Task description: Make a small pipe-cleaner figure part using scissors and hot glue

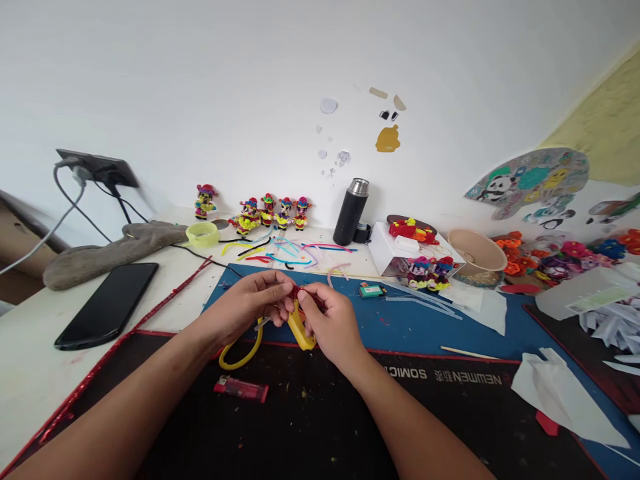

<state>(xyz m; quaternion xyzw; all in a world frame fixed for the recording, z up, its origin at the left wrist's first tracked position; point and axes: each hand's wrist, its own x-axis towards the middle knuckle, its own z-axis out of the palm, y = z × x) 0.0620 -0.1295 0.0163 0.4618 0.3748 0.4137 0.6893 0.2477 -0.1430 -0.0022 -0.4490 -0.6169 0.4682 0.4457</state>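
Observation:
My left hand (pixel 257 299) and my right hand (pixel 333 320) meet above the mat's far edge, fingers pinched around a small piece of dark red glittery pipe cleaner (pixel 295 291). Most of that piece is hidden by the fingertips. Behind and below my hands lie yellow-handled scissors (pixel 303 333), partly covered by them. A red lighter (pixel 241 389) rests on the black mat (pixel 300 427), nearer to me. To the left, a long red glittery strand (pixel 117 347) runs diagonally over the table's edge area.
A black phone (pixel 107 305), driftwood (pixel 120 247) and a tape roll (pixel 203 234) are at left. Colourful pipe-cleaner figures (pixel 267 212) stand along the wall beside loose stems (pixel 290 251). A black thermos (pixel 351 212), white box (pixel 387 250) and bowl (pixel 477 248) stand farther right.

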